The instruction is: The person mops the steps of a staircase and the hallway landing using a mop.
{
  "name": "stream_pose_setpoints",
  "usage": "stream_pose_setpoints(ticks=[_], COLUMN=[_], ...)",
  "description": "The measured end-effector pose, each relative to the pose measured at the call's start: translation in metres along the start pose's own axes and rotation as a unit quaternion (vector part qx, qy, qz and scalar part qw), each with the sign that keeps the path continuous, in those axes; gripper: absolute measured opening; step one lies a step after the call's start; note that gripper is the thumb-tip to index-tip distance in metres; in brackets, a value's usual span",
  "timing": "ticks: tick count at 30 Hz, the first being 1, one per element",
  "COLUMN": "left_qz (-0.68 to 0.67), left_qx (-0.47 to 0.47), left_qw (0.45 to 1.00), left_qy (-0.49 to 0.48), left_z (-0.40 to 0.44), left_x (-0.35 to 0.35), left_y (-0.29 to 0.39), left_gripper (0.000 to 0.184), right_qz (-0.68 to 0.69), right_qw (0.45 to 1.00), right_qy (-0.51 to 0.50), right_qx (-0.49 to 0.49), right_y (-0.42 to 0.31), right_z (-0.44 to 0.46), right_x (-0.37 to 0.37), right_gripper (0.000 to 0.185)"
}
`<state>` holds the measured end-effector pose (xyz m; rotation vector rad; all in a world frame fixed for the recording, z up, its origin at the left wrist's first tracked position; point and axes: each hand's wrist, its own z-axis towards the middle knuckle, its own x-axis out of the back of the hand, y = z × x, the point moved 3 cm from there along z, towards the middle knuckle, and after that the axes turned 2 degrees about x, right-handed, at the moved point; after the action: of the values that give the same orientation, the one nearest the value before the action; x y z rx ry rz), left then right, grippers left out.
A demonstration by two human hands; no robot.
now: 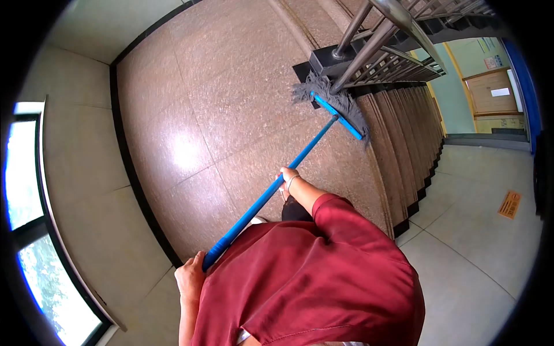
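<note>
A mop with a blue pole (258, 203) slants across the view from lower left to upper right. Its grey string head (350, 108), held in a blue bar, lies on the speckled brown floor (242, 98) against the foot of the stair railing, at the edge of the descending steps. My left hand (190, 277) is closed round the top end of the pole, close to my body. Farther down, my right hand (288, 177) is wrapped round the middle of the pole; some of its fingers are hidden behind it.
Descending stairs (407, 132) drop away on the right. A metal railing (369, 49) rises beside them, and other steps (314, 23) go up at the top. Tiled walls with a black skirting (124, 138) and a window (34, 230) stand left. An orange sign (509, 205) is on the right wall.
</note>
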<state>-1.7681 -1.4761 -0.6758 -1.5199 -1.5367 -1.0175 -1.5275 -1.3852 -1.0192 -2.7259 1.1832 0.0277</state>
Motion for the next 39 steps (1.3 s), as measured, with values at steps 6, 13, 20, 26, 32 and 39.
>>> stream_pose_setpoints(ticks=[6,13,20,26,32,39], left_qz=[-0.010,-0.006,0.002,0.046,0.031,0.093], left_qx=[-0.047,-0.116,-0.073,-0.010,0.029,0.025], left_qw=[0.999,0.992,0.994,0.992,0.995,0.993], left_qy=[0.009,0.041,0.076,0.114,0.091,0.075], left_z=[0.011,0.037,0.033,0.009,0.019,0.074], left_x=[0.011,0.037,0.090,0.129,0.158,0.204], left_y=[-0.013,-0.065,-0.145,-0.207,-0.209,-0.204], left_gripper=[0.028,0.021,0.034,0.039,0.045,0.034], right_qz=[-0.001,0.005,0.024,-0.034,-0.082,-0.185], right_qw=[0.999,0.995,0.996,0.989,0.978,0.961], right_qy=[0.027,0.084,0.084,-0.069,-0.114,-0.081], right_qx=[0.042,0.054,0.012,-0.128,-0.154,-0.188], right_y=[0.002,0.010,0.077,0.148,0.155,0.121], right_z=[0.004,-0.003,-0.011,-0.042,-0.058,-0.033], right_x=[-0.012,-0.054,-0.141,-0.225,-0.259,-0.284], right_gripper=[0.009,0.008,0.003,0.008,0.009,0.018])
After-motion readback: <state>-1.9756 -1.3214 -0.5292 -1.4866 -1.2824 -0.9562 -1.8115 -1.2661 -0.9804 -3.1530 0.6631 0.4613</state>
